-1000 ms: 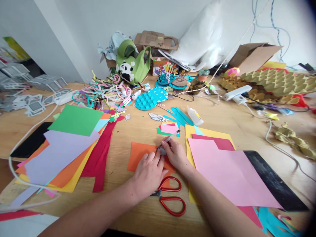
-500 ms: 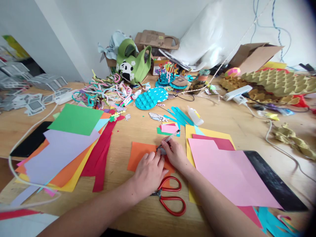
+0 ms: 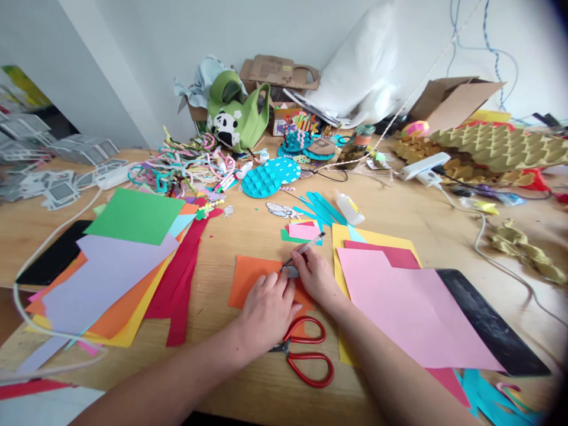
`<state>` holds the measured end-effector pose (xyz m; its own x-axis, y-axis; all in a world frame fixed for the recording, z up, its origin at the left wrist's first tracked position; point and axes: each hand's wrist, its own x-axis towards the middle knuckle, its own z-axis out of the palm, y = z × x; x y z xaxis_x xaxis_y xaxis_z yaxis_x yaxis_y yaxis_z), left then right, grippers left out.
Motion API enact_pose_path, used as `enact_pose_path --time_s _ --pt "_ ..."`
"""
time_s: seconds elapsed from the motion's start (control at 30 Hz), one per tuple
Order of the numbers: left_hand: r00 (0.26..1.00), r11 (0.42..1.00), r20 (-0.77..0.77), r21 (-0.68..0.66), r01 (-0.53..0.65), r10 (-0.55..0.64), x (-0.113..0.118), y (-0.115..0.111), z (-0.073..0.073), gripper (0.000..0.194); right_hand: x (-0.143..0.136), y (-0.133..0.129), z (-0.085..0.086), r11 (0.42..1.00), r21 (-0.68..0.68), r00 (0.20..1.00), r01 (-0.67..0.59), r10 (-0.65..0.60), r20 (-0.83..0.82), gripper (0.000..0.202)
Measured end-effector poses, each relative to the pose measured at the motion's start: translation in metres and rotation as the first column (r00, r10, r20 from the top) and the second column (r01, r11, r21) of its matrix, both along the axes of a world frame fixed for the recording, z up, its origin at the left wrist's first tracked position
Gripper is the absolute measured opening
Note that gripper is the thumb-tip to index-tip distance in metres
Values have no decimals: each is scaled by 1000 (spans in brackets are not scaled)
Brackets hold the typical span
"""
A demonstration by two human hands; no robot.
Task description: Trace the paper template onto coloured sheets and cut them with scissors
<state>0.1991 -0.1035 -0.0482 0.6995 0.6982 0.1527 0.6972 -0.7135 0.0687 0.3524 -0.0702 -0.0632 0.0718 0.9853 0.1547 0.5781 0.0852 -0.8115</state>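
An orange sheet of paper (image 3: 249,277) lies on the wooden table, partly under both hands. My right hand (image 3: 314,273) is closed on a pen (image 3: 314,241), its tip end low over a small grey piece (image 3: 291,272) on the orange sheet. My left hand (image 3: 270,305) lies flat on the sheet, fingers slightly apart, fingertips at the grey piece's edge. Red-handled scissors (image 3: 310,355) rest just below the hands, their blades partly hidden by my left hand. Small pink, red and green papers (image 3: 303,231) lie beyond the pen.
Coloured sheets (image 3: 133,216) and red strips (image 3: 180,296) lie left. Pink paper (image 3: 412,319) over a black tablet-like slab (image 3: 492,325) lies right. A glue bottle (image 3: 349,207), blue strips (image 3: 326,207), pipe cleaners (image 3: 186,165), a green panda bag (image 3: 239,115) and a white cable (image 3: 479,228) are farther back.
The view has shifted very slightly. Both hands and the pen look almost the same as before.
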Motion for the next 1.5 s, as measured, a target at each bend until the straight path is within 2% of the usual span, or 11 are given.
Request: enact_pose_path --time_s 0.73,1.1,1.5 --pt "996 999 81 -16 27 -26 4 4 -5 25 2 1 -2 998 44 999 37 -39 31 18" --pt "997 999 59 2 50 -50 7 6 -6 26 5 1 -2 997 36 995 72 -74 61 20" --pt "996 999 68 4 53 -53 6 7 -7 26 5 1 -4 990 116 982 75 -93 166 19"
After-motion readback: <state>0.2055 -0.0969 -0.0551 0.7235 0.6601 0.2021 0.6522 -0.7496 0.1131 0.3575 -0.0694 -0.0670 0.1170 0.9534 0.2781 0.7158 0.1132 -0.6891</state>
